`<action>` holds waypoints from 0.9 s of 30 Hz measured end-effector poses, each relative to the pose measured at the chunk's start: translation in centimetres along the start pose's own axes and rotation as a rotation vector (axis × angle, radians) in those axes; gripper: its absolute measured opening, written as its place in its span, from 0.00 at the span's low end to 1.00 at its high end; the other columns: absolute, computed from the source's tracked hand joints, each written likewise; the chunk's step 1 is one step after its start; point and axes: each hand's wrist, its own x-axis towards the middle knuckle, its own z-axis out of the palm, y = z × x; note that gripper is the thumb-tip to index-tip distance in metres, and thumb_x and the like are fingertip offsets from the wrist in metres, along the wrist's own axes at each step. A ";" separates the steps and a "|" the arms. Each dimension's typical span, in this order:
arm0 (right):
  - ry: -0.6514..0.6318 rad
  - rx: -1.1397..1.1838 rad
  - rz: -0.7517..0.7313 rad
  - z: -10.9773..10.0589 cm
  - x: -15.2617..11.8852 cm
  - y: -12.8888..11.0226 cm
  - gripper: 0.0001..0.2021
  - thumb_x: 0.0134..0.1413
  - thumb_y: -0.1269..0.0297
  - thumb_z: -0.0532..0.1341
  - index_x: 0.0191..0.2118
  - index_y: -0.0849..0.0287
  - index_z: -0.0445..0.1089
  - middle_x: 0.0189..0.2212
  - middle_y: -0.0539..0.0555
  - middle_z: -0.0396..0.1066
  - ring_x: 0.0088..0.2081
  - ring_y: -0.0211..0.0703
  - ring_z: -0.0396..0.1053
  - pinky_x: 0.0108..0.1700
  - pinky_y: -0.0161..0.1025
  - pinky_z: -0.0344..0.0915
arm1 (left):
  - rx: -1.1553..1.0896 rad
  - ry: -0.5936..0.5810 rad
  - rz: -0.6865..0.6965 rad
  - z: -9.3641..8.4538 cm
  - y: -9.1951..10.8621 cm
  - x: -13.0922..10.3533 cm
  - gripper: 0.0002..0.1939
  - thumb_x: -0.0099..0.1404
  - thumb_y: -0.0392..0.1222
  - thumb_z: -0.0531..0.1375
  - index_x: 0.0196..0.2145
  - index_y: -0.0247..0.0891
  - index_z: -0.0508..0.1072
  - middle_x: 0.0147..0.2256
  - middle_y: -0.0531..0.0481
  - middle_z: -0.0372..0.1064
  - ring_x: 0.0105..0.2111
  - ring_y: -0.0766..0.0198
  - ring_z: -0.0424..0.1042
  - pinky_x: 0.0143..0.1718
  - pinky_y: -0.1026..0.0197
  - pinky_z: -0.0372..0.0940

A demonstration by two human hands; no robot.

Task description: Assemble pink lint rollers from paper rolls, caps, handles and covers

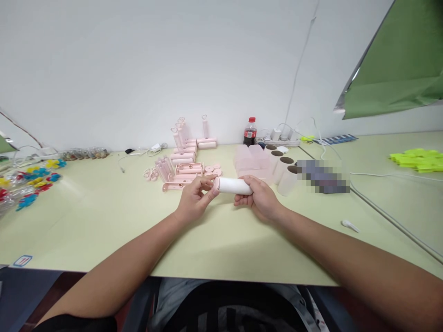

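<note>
A white lint roll (235, 186) lies level in the air over the table, its right end in my right hand (261, 197), whose fingers curl under it. At its left end is a round pink end cap (216, 183), pinched between the thumb and fingers of my left hand (196, 198). The cap touches the roll; how deep it sits cannot be seen. Just beyond my left hand lie pink roller frames (189, 168), several loose pink discs (213, 170) and pink handles (163, 167).
Pink rollers with heart-topped handles (183, 138) stand by the wall. Right of them are a cola bottle (250, 131), translucent pink covers (252, 161), upright rolls (289, 179) and a power strip (278, 143). A white earbud (350, 226) and cables lie right, colourful bagged pieces (32, 182) left.
</note>
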 end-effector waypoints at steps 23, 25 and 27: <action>0.008 0.150 0.190 0.4 -0.2 0.4 0.09 0.67 0.59 0.51 0.40 0.58 0.62 0.25 0.49 0.68 0.19 0.36 0.65 0.21 0.36 0.67 | 0.170 -0.302 -0.005 1.4 1.8 -1.3 0.45 0.63 0.44 0.62 0.69 0.52 0.40 0.70 0.39 0.39 0.32 0.68 0.74 0.22 0.66 0.66; -0.085 0.181 0.203 0.4 -0.4 0.4 0.11 0.68 0.58 0.49 0.41 0.59 0.62 0.27 0.51 0.71 0.19 0.37 0.66 0.22 0.38 0.69 | 0.137 -0.286 -0.019 1.3 1.7 -1.1 0.43 0.64 0.44 0.60 0.69 0.52 0.41 0.70 0.40 0.38 0.39 0.63 0.75 0.22 0.67 0.66; -0.259 0.211 0.238 0.5 -0.6 0.5 0.14 0.69 0.56 0.47 0.43 0.59 0.63 0.30 0.53 0.73 0.21 0.39 0.69 0.26 0.40 0.71 | 0.086 -0.222 -0.014 1.1 1.7 -0.9 0.41 0.65 0.47 0.60 0.69 0.52 0.44 0.70 0.41 0.35 0.50 0.55 0.71 0.25 0.67 0.68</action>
